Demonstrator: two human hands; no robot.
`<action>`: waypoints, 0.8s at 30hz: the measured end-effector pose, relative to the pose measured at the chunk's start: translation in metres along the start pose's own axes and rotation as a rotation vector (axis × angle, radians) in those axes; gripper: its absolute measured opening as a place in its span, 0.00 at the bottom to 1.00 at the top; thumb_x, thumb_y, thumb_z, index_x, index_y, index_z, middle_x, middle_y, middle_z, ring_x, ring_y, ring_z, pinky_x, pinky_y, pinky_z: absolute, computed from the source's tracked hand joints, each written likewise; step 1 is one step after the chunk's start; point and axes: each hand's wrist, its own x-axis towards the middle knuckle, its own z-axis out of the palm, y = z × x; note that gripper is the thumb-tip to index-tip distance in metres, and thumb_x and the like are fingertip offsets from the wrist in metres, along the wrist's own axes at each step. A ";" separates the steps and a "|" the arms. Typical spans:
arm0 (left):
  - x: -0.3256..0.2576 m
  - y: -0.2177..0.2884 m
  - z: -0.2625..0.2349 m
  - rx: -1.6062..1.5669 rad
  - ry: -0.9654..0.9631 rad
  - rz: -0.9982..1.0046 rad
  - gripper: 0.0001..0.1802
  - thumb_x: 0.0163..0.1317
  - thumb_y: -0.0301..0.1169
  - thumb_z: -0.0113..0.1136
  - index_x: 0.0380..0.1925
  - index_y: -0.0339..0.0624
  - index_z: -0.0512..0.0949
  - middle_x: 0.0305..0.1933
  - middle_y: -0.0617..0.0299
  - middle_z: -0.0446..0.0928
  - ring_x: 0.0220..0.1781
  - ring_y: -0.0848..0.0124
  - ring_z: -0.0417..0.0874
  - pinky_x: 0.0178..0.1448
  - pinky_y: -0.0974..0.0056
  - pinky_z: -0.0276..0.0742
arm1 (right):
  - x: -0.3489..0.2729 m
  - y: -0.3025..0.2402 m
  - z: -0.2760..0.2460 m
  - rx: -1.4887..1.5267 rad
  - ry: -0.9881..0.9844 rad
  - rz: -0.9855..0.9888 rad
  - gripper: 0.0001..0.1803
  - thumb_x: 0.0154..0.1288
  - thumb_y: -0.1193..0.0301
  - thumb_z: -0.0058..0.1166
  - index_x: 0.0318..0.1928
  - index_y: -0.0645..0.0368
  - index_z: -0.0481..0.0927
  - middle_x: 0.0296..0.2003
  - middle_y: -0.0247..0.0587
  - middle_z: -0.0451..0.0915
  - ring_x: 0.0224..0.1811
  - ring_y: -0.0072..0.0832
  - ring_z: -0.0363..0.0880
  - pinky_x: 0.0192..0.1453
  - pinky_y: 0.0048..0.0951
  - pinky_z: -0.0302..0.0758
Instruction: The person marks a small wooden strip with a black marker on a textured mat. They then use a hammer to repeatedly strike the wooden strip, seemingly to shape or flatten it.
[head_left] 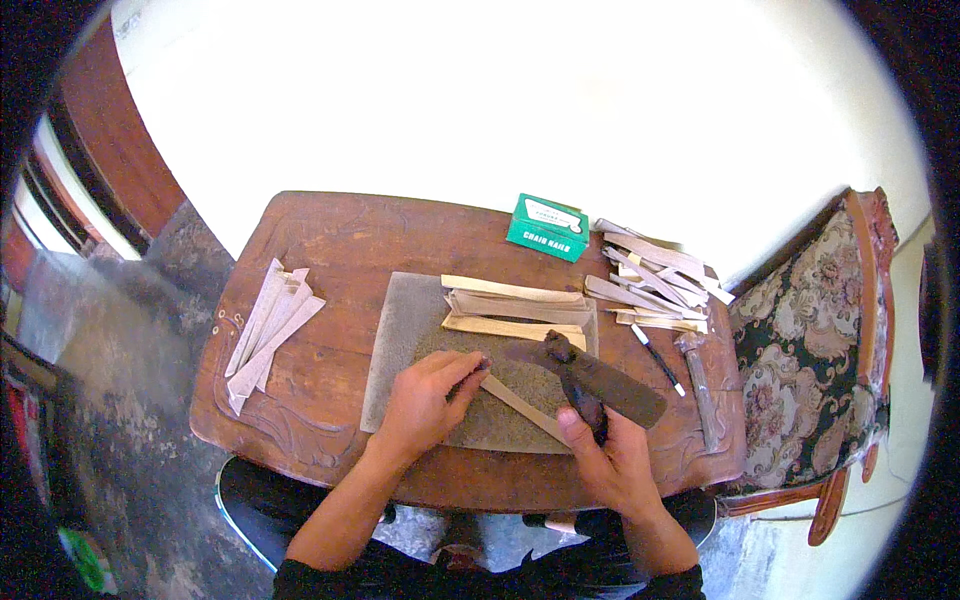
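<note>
While the left hand point(432, 392) pins the wooden strip point(523, 408) on the grey mat point(400, 330), the right hand point(608, 455), clamped on the cleaver point(600, 385), should shave thinly away from the pinning fingers.

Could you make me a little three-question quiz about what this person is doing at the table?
1. True or false: the right hand grips a dark broad-bladed knife.
2. What does the left hand press onto the grey mat?
3. The green box lies: A) at the table's far edge, B) on the armchair, C) under the mat.

Key: 1 true; 2 a thin wooden strip; 3 A.
</note>
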 end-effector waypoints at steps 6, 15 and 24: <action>0.001 0.001 0.002 0.000 0.058 0.074 0.11 0.61 0.28 0.66 0.42 0.37 0.83 0.38 0.51 0.84 0.40 0.53 0.85 0.43 0.54 0.81 | 0.005 0.001 0.001 -0.026 -0.031 -0.025 0.18 0.72 0.65 0.55 0.56 0.63 0.78 0.49 0.57 0.82 0.52 0.54 0.81 0.58 0.45 0.75; 0.000 0.003 0.000 0.003 0.039 0.061 0.10 0.61 0.28 0.66 0.42 0.37 0.83 0.39 0.52 0.83 0.40 0.53 0.85 0.44 0.54 0.81 | 0.005 -0.003 0.001 -0.122 -0.025 -0.047 0.18 0.73 0.64 0.54 0.57 0.61 0.78 0.48 0.57 0.82 0.51 0.56 0.81 0.54 0.47 0.76; 0.000 -0.001 0.003 0.002 0.062 0.087 0.10 0.60 0.29 0.67 0.41 0.39 0.84 0.37 0.53 0.83 0.39 0.54 0.84 0.42 0.55 0.81 | 0.011 -0.011 -0.006 -0.068 -0.105 0.099 0.18 0.73 0.63 0.54 0.56 0.61 0.78 0.47 0.57 0.82 0.49 0.55 0.81 0.54 0.46 0.76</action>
